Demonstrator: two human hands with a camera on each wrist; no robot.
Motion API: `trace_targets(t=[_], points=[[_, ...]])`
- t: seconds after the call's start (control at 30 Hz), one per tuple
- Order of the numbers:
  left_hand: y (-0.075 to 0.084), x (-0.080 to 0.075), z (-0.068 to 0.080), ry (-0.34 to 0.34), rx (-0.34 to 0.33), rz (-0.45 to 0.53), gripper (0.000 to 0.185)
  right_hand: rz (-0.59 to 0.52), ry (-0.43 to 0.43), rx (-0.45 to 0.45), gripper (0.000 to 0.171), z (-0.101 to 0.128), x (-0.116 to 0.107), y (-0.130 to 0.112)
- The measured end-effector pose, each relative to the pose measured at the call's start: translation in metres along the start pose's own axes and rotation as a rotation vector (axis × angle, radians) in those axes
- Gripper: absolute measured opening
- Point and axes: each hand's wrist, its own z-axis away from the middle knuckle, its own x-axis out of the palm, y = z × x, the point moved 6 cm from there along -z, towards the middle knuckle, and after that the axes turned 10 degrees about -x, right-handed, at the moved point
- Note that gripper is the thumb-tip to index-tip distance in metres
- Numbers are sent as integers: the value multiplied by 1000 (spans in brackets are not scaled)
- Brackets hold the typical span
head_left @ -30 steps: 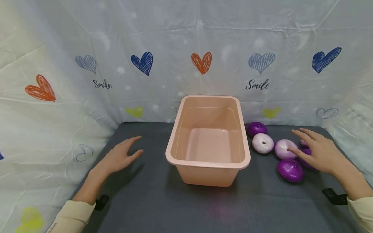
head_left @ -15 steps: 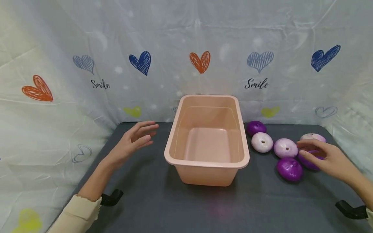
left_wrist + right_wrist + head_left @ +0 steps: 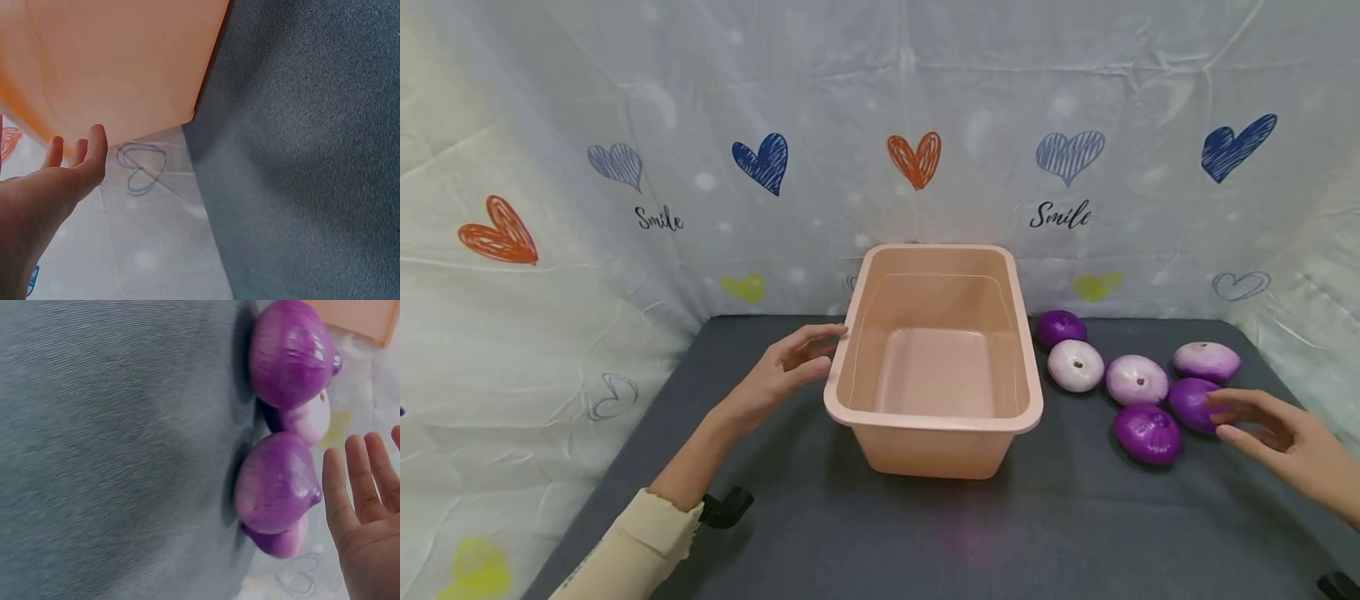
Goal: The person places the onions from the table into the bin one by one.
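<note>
A peach-pink plastic basin stands mid-table. My left hand is at its left rim, fingertips right at the edge and fingers loosely bent; in the left wrist view the fingers overlap the basin's side wall. To the right of the basin lies a group of onions, some deep purple, some pale. My right hand hovers by a purple onion, its fingertips overlapping that onion's right edge. The right wrist view shows straight fingers beside a purple onion, with nothing in the palm.
Nearby lie another purple onion, a pale onion, a white onion, a far purple onion and a pinkish onion. A dark grey cloth covers the table. A white curtain printed with hearts hangs behind.
My left hand has moved right, reaching the basin's rim. My right hand has drawn back to the right and toward me, uncovering the pinkish onion. Basin and onions have stayed put.
</note>
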Motion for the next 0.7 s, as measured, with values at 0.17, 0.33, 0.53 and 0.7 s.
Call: trace_targets(t=[0.17,0.33,0.53,0.7], points=[[-3,5,-3,-10,-33,18,52,15,-19,20,50,12,4,4],[-3,6,-2,17,-49,4,56,-15,-21,0,61,13,13,2],[-4,8,-3,24,-34,-17,57,-33,-22,1,71,10,25,2],[-6,8,-5,10,-31,-18,58,-34,-44,10,71,4,32,2]])
